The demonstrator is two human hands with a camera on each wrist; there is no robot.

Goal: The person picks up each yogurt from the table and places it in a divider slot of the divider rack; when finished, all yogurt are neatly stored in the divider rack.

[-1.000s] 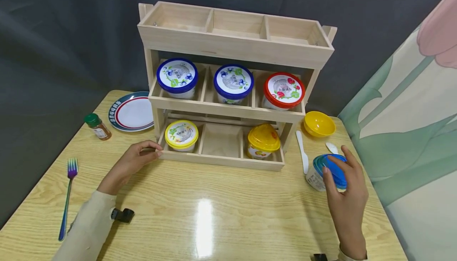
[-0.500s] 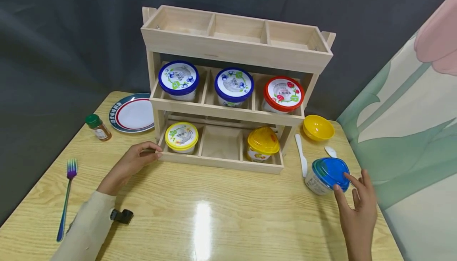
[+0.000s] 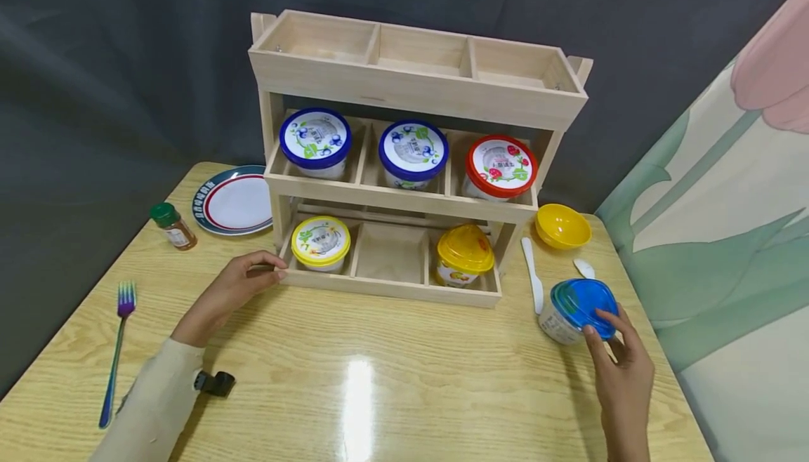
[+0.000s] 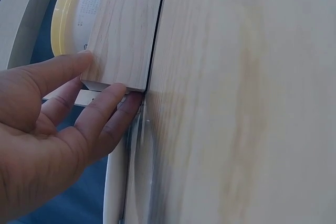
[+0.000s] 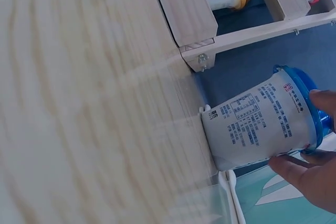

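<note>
A white printed cup with a clear blue lid (image 3: pixel 571 314) stands on the table at the right. In the head view my right hand (image 3: pixel 626 371) holds its lid from the near right side. The right wrist view has the cup (image 5: pixel 260 121) base-down on the wood, my fingers (image 5: pixel 296 174) at the lid's rim. At the rack's lower left corner, my left hand (image 3: pixel 243 283) touches the edge of the bottom tray (image 3: pixel 392 292). Its fingertips rest against that wooden corner (image 4: pixel 123 40) in the left wrist view, loosely bent, beside a yellow-lidded tub (image 4: pixel 79 14).
The three-tier wooden rack (image 3: pixel 417 86) holds blue-lidded tubs (image 3: pixel 413 149), a red-lidded tub (image 3: pixel 501 167) and a yellow-domed cup (image 3: pixel 465 255). Around it lie a yellow bowl (image 3: pixel 562 227), white knife (image 3: pixel 533 276), white spoon (image 3: pixel 584 267), plate (image 3: pixel 237 199), spice jar (image 3: pixel 173 227) and fork (image 3: pixel 116 357).
My right hand drew back from over the blue-lidded cup to its right side, then moved in again onto the lid. The cup turned slightly. My left hand stayed at the rack corner.
</note>
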